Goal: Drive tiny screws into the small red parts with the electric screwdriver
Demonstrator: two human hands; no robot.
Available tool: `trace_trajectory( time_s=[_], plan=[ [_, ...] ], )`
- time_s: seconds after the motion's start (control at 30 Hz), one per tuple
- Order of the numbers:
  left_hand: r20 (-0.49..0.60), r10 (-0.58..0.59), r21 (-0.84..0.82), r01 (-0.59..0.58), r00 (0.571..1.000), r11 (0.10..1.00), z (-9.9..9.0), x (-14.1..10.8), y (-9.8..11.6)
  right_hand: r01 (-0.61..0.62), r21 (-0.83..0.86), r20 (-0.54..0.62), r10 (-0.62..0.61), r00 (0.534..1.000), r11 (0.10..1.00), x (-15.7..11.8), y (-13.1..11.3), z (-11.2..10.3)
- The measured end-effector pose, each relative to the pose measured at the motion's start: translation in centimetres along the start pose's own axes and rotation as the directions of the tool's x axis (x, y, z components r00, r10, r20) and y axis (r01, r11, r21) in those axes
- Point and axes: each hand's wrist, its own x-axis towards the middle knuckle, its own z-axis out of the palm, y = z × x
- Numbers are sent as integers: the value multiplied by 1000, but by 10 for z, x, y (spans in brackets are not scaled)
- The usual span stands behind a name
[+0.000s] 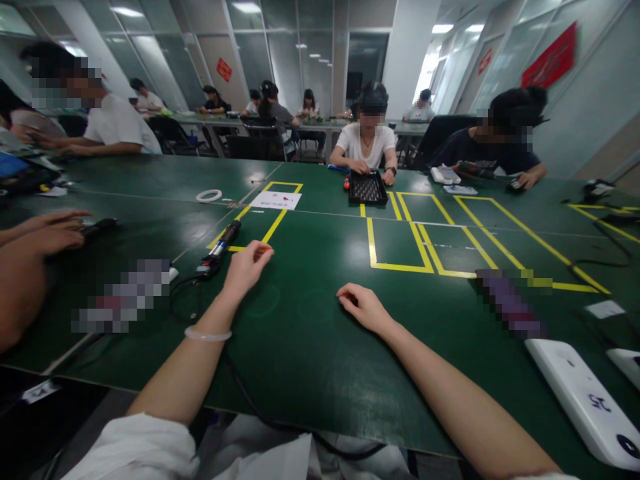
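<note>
My left hand is above the green table, its fingers pinched together. A hint of orange shows at the fingertips, too small to name. Just left of it lies a black and silver pen-shaped power tool with a cord, which looks like an electric screwdriver. My right hand is low over the tabletop, fingers loosely curled and thumb near the index finger. No object shows in it. A clear bracelet circles my left wrist.
Yellow tape outlines boxes on the table. A printed sheet and a tape ring lie farther off. A white power bank sits at right. Across, a person works over a black tray. Another person's hands are at left.
</note>
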Motion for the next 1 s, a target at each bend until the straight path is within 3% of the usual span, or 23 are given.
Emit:
trace_trajectory(
  time_s=[0.07, 0.17, 0.23, 0.3, 0.4, 0.53, 0.6, 0.8, 1.0],
  plan=[
    [148, 132, -211, -99, 980, 973, 17, -5, 31, -2, 8, -1, 2, 1000, 1000, 0, 0, 0],
    [376, 292, -414, -123, 879, 902, 37, -12, 72, -6, 43, -7, 6, 1000, 999, -1, 0, 1],
    [447, 332, -494, -81, 831, 866, 48, -17, 90, -18, 77, -11, 19, 1000, 997, -1, 0, 1],
    [472, 319, -550, -9, 822, 835, 58, -21, 99, -33, 105, -18, 35, 999, 994, -1, 0, 2],
    [514, 280, -610, 117, 811, 784, 73, -28, 97, -35, 128, -30, 39, 999, 991, -1, 1, 3],
    [605, 270, -625, 237, 749, 744, 85, -37, 84, -33, 129, -15, 36, 999, 991, 0, 4, 4],
    [628, 270, -614, 251, 730, 749, 88, -40, 79, -28, 117, -5, 28, 1000, 993, 0, 4, 4],
    [626, 255, -654, 317, 737, 687, 91, -41, 75, -3, 124, 11, 2, 1000, 992, -1, 3, 2],
    [624, 307, -666, 283, 719, 690, 89, -41, 76, 4, 122, 12, -5, 1000, 992, -2, 2, 2]
  ],
)
